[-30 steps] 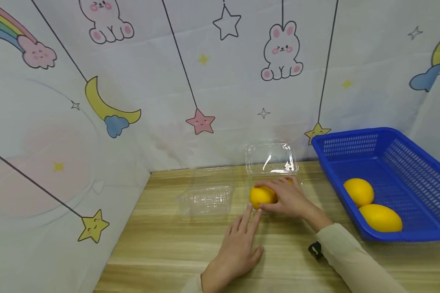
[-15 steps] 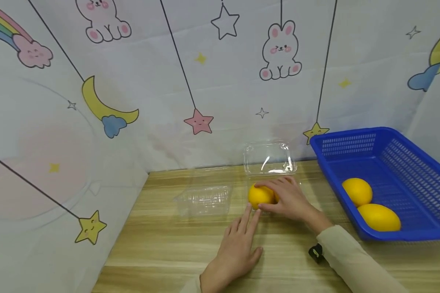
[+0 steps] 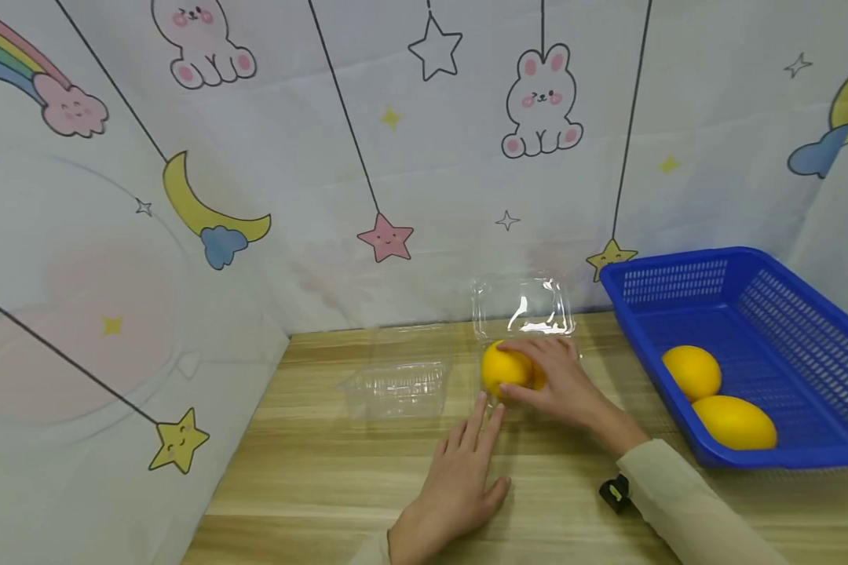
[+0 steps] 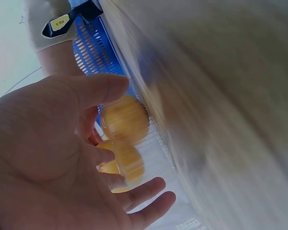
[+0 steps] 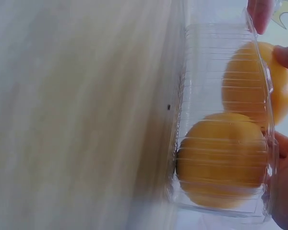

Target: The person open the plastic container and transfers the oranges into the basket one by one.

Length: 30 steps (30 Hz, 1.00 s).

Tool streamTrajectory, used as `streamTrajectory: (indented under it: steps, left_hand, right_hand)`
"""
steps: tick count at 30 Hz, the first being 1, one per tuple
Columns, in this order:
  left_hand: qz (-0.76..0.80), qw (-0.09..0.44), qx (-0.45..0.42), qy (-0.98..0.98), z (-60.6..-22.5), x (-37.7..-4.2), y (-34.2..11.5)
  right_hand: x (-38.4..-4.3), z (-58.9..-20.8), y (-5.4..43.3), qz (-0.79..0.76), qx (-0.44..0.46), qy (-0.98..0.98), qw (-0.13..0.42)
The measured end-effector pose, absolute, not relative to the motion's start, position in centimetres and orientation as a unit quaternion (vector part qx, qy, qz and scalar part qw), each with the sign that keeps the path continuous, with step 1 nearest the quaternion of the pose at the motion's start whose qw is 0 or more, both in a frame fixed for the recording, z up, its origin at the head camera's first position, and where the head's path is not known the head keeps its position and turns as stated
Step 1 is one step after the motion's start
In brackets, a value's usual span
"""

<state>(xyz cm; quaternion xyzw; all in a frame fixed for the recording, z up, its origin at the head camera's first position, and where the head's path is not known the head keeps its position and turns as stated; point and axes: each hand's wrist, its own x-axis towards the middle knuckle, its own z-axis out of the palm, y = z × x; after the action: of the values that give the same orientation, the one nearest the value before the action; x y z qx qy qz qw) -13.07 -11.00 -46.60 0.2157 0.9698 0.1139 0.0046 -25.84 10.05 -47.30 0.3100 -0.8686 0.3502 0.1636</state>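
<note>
My right hand (image 3: 561, 382) pinches a rounded yellow fruit (image 3: 500, 369) between thumb and fingers at the clear plastic clamshell box (image 3: 482, 357). In the right wrist view this fruit (image 5: 281, 91) sits partly above the rim of the box (image 5: 221, 36). A second yellow fruit (image 5: 221, 163) rests low inside the box, beside it. The box's lid (image 3: 523, 306) stands raised at the back. My left hand (image 3: 459, 479) lies in front, fingers straight, fingertips at the box's front edge; the left wrist view shows its fingers (image 4: 146, 191) spread beside the box.
Another clear plastic box (image 3: 399, 388) stands open to the left on the wooden table (image 3: 311, 471). At the right is a blue basket (image 3: 636, 353) holding two yellow fruits (image 3: 735, 424). Behind the table hangs a cartoon-printed cloth (image 3: 452, 173).
My right hand has raised the held fruit slightly, so more of the second fruit shows beside it. The left hand has stayed in about the same place.
</note>
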Motion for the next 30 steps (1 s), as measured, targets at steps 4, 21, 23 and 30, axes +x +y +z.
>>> streamTrajectory:
  steps: [4,21,23,30]
  left_hand:
    - [0.122,0.002,0.218,0.968,-46.4,-13.1,-10.9]
    - [0.122,-0.009,0.217,0.969,-46.8,-13.2,-10.9]
    - [0.121,-0.008,0.218,0.968,-46.8,-13.2,-10.9]
    - [0.119,-0.010,0.218,0.969,-46.9,-13.1,-10.9]
  right_hand:
    - [-25.6,-47.0,10.3,0.360,0.307,-0.863,0.179]
    - [-22.9,-44.5,11.0,0.344,0.296,-0.866,0.209]
    - [-22.6,-44.1,11.2,0.352,0.292,-0.865,0.206]
    - [-21.5,-42.6,12.2,0.371,0.295,-0.858,0.199]
